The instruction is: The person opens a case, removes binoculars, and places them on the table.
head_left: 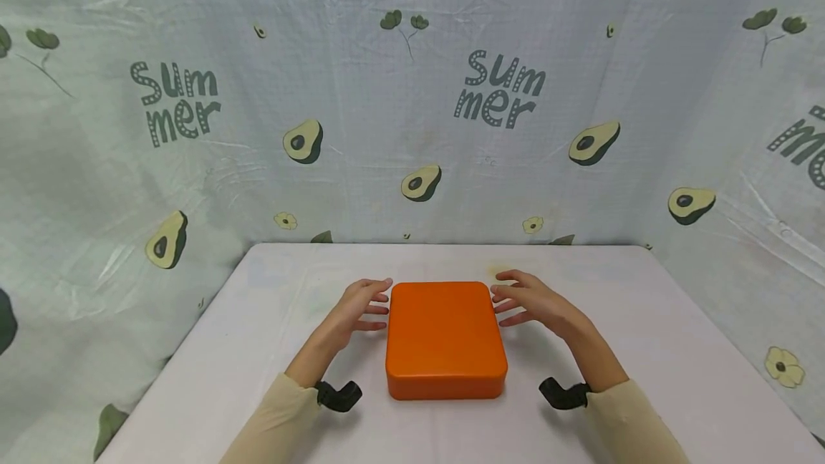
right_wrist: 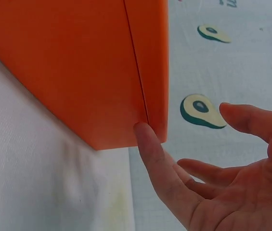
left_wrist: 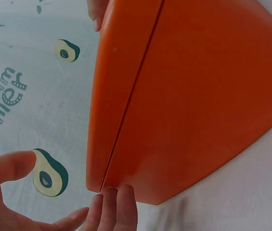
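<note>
An orange square box [head_left: 445, 331] with rounded corners lies on the white table. A thin seam near its top edge runs along its sides in both wrist views. My left hand [head_left: 356, 308] is at the box's left side, fingers loosely extended toward it. My right hand [head_left: 538, 301] is at the right side near the far corner, its fingers spread and slightly bent. In the left wrist view, the fingertips [left_wrist: 126, 197] overlap the box's far end. The right wrist view has one fingertip [right_wrist: 144, 132] in front of the seam. Whether either hand touches the box I cannot tell.
The white table [head_left: 283, 292] surrounds the box. Behind and beside it hangs a pale cloth [head_left: 361, 77] printed with avocados, flowers and lettering. A black wrist mount [head_left: 339, 397] is on the left wrist, another black mount [head_left: 563, 394] on the right.
</note>
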The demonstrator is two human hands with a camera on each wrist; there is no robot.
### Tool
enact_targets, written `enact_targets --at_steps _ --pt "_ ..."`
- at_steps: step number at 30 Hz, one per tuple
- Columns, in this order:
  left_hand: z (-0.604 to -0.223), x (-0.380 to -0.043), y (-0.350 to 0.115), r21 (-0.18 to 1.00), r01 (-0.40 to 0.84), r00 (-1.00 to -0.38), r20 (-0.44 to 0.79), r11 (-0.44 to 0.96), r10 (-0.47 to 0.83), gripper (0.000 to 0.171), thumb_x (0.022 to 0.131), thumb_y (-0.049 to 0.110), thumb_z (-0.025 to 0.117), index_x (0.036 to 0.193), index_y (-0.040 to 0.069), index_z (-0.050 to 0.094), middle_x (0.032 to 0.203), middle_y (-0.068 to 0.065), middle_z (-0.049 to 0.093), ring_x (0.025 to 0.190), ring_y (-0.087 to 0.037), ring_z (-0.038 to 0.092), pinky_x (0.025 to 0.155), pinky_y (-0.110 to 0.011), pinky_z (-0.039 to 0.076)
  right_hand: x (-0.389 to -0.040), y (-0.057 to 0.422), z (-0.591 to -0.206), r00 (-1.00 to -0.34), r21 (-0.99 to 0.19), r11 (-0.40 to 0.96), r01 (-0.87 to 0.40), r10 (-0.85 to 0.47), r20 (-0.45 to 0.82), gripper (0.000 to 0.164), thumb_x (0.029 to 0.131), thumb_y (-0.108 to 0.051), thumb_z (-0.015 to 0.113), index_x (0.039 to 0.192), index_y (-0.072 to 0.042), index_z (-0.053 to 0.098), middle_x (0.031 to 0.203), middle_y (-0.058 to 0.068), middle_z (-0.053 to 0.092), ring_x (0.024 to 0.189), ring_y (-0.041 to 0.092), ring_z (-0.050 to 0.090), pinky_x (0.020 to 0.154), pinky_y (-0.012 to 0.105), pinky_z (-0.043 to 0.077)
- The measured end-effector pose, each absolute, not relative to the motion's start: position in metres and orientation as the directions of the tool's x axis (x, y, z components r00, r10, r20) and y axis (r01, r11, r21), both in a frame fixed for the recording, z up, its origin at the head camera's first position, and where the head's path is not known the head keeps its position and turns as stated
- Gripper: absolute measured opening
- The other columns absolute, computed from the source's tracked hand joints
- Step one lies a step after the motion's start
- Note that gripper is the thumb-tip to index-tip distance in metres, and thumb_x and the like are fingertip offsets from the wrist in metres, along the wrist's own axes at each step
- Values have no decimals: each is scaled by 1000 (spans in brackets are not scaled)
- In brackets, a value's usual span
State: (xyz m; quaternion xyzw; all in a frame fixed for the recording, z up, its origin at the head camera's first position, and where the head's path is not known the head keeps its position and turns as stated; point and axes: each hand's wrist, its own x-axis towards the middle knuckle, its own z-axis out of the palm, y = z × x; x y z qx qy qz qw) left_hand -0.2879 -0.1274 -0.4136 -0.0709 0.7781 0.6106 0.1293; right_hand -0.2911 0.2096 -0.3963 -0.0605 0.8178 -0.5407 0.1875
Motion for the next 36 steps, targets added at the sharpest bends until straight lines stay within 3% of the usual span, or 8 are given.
enact_targets --at_steps 8,23,29,36 --pt "-416 -286 -124 923 -297 -944 -322 246 67 64 101 48 60 142 1 49 133 -23 59 108 -33 67 82 -38 64 -294 209 -403 -920 -907 405 116 -301 -252 62 107 -32 54 154 3 33 136 26 60 104 23 69 87 40 64" --pt "-412 -278 -127 914 -333 -930 -359 233 81 64 100 45 61 141 -3 52 134 -23 57 104 -30 66 78 -34 64 -291 203 -403 -912 -900 389 195 -266 -313 54 103 -30 60 144 4 50 128 22 64 96 23 72 82 40 65" --pt "-413 -281 -131 923 -360 -921 -375 137 107 56 99 46 63 134 3 62 134 -18 58 104 -28 64 79 -33 63 -290 197 -404 -917 -889 407 210 -234 -324 59 101 -31 63 147 3 46 132 21 63 101 24 70 82 40 65" --pt "-414 -285 -135 901 -433 -892 -428 -8 144 59 96 46 67 134 1 58 130 -14 58 109 -28 58 80 -33 60 -290 192 -410 -920 -870 445 211 -210 -330 65 97 -23 70 151 0 42 126 20 64 97 23 67 81 38 65"
